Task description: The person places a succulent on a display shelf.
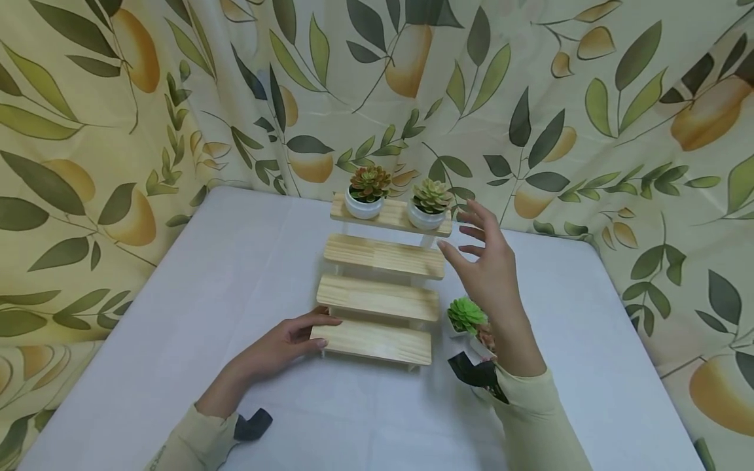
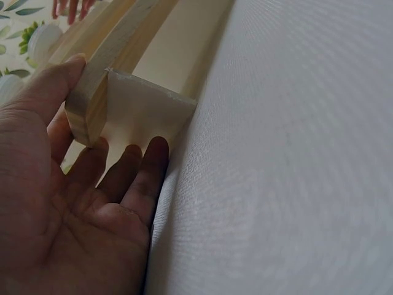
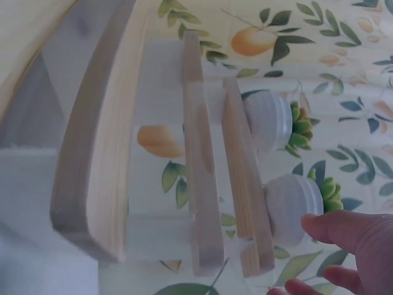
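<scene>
A four-step wooden display stand (image 1: pixel 377 297) on clear supports stands mid-table. At its lowest step, my left hand (image 1: pixel 288 340) grips the left end; in the left wrist view the thumb lies on the plank's edge and the fingers (image 2: pixel 116 178) reach around beside the clear support. Two potted succulents sit on the top step, a reddish one (image 1: pixel 368 190) at left and a pale green one (image 1: pixel 430 204) at right. By the right pot is my right hand (image 1: pixel 489 261), fingers spread and holding nothing; its thumb overlaps that white pot (image 3: pixel 291 209) in the right wrist view.
Right of the stand, a bright green succulent (image 1: pixel 465 315) and a reddish one (image 1: pixel 485 338) stand on the white-covered table (image 1: pixel 265 261), partly hidden by the right forearm. A fruit-and-leaf patterned curtain (image 1: pixel 365 85) hangs behind the table.
</scene>
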Tool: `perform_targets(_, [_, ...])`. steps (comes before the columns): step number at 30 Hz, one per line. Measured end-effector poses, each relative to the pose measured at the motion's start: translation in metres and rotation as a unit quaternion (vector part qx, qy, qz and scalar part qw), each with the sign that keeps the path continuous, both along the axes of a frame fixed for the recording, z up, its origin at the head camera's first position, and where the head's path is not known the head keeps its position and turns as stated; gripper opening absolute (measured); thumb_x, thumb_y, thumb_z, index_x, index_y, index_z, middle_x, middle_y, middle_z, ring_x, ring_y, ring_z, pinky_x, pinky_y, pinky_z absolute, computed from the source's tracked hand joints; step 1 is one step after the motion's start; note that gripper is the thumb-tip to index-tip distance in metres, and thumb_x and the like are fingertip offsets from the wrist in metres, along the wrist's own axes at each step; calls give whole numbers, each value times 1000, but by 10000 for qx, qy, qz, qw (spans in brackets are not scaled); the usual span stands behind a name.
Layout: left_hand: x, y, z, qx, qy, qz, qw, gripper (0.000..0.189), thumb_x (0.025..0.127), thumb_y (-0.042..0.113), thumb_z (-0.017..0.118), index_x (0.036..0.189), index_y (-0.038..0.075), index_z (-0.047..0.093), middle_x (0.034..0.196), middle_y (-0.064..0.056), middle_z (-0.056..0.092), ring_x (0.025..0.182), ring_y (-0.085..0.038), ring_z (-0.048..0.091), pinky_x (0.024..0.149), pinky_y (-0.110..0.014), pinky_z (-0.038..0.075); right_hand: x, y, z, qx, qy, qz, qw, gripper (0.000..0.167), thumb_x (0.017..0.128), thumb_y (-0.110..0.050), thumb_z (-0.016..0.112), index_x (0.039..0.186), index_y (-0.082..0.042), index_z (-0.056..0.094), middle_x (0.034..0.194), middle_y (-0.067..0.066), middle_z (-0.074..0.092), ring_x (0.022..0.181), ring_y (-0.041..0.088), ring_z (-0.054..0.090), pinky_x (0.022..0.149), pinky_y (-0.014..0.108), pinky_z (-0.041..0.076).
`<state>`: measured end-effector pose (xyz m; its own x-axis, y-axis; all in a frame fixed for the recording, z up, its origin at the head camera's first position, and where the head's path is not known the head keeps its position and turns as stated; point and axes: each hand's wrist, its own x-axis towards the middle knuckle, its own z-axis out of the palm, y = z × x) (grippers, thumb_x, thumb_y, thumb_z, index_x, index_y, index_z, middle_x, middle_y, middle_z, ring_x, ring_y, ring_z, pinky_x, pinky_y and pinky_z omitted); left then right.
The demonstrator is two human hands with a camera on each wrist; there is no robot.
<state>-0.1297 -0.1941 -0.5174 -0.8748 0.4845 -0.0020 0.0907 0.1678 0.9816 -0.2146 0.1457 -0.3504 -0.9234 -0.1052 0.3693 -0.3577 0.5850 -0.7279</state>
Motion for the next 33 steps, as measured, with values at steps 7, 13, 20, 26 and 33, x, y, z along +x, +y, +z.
perform_targets(7, [0, 0, 0, 39, -9, -73, 10000, 40, 104, 25, 66, 143, 30, 63, 166, 2, 30, 155, -18, 10, 120, -42, 20, 7, 21, -10, 223, -90, -187, 9995, 66, 96, -15, 77, 154, -8, 44, 148, 16, 53, 129, 35, 56, 98, 53, 51])
perform_targets(13, [0, 0, -1, 23, 17, -64, 10000, 40, 104, 25, 66, 143, 30, 63, 167, 2, 30, 155, -19, 11, 119, -41, 22, 12, 39, -20, 417, -349, -372, 9978, 63, 96, -17, 77, 151, -5, 47, 148, 18, 52, 130, 38, 55, 98, 56, 50])
perform_targets(20, [-1, 0, -1, -36, 74, -28, 10000, 39, 104, 26, 66, 143, 31, 63, 166, 2, 30, 155, -20, 12, 119, -43, 23, 20, 65, -38, 624, -766, -555, 9936, 64, 97, -20, 75, 152, -4, 45, 151, 20, 49, 131, 42, 52, 99, 60, 49])
perform_targets(26, [0, 0, -1, -1, 76, -45, 10000, 40, 104, 24, 66, 143, 29, 63, 166, 1, 31, 156, -22, 11, 119, -47, 21, 33, 81, -57, 676, -1085, -717, 9892, 63, 100, -24, 72, 153, -3, 43, 152, 22, 46, 133, 46, 49, 101, 63, 46])
perform_targets(33, [0, 0, 2, -15, 58, -26, 10000, 40, 104, 24, 66, 144, 27, 63, 167, -1, 30, 156, -22, 10, 119, -40, 22, 56, 86, -65, 860, -1226, -782, 9856, 63, 101, -28, 71, 152, -4, 45, 150, 27, 44, 128, 50, 51, 96, 65, 48])
